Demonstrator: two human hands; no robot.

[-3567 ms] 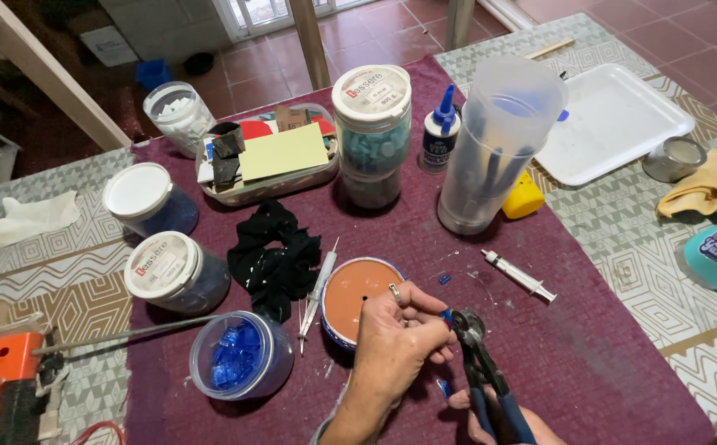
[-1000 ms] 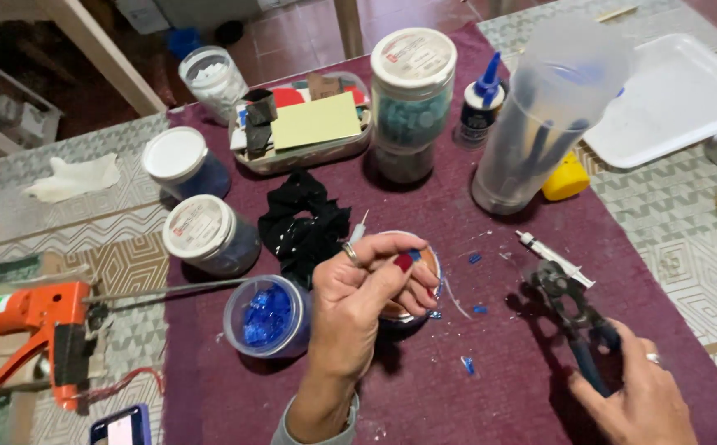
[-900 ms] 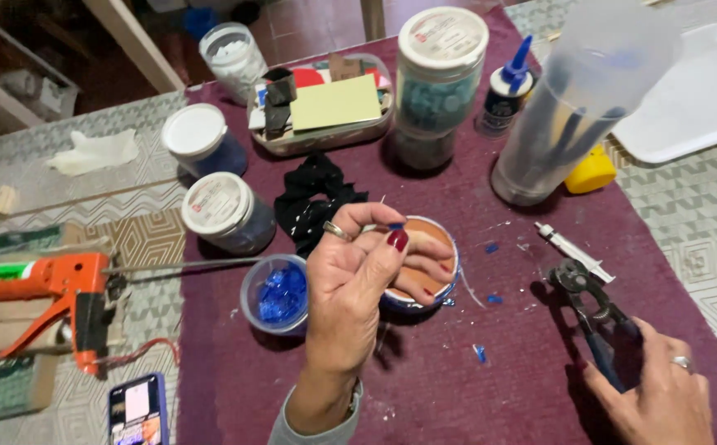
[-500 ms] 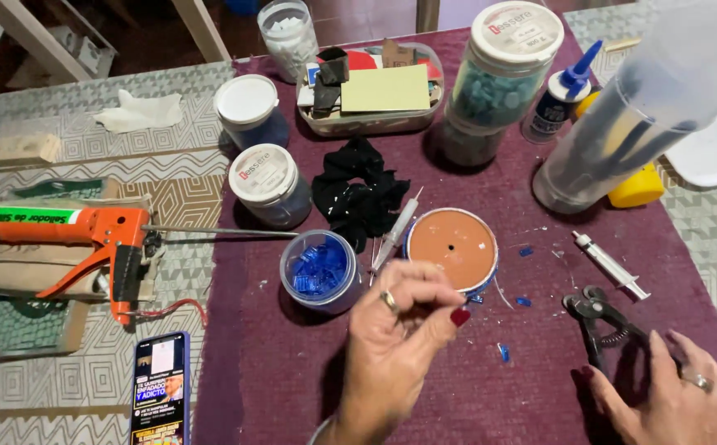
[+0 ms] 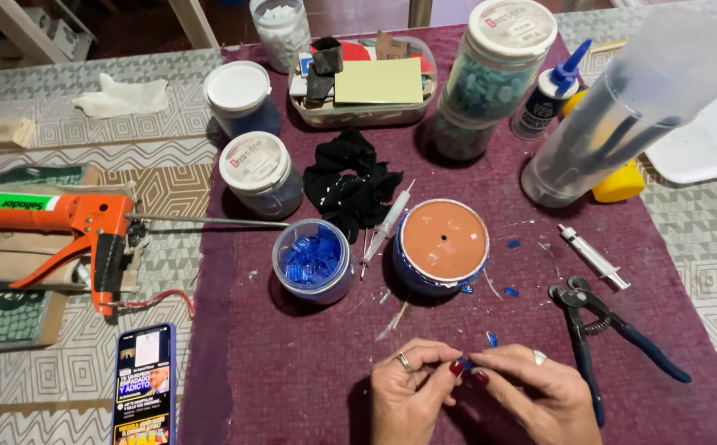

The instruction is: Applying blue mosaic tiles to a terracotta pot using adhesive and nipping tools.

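Head view: left hand (image 5: 412,394) and right hand (image 5: 531,400) fingertips pinch a blue chip (image 5: 467,363) between them

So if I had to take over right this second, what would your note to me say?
Left hand and right hand: low at the table's front edge, fingertips together in a pinching grip on a tiny blue piece.
Wheeled nippers: lying on the maroon cloth just right of the right hand, not held.
Upside-down terracotta pot: in front of the hands, blue pieces around its lower rim, the rest bare.
Cup of blue pieces: open, left of the pot.
Loose blue chips lie on the cloth right of the pot.
Whether the pinched piece is already trimmed cannot be seen.
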